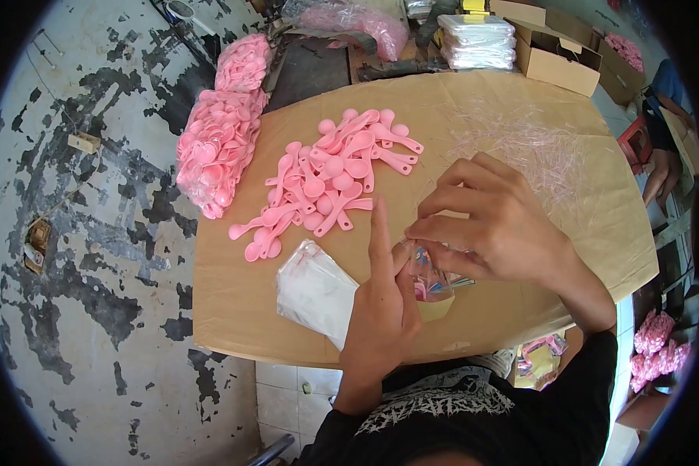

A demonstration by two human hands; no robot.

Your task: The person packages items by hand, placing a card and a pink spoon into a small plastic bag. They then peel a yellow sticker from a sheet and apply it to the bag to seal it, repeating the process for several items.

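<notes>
My left hand (380, 311) and my right hand (489, 221) meet over the near edge of a brown cardboard-covered table (241, 311). Between them they hold a small clear plastic packet (431, 279) with something pink and coloured print inside. My left index finger points up beside it. A stack of clear plastic bags (314, 291) lies just left of my left hand. A loose heap of pink plastic spoons (330, 175) lies farther back on the table.
A big clear bag of pink spoons (221, 132) leans at the table's left edge. Thin clear plastic strips (528, 144) are scattered at the right. Cardboard boxes (555, 54) and stacked packets (478, 39) stand behind. Another person's arm (664, 167) is at the far right.
</notes>
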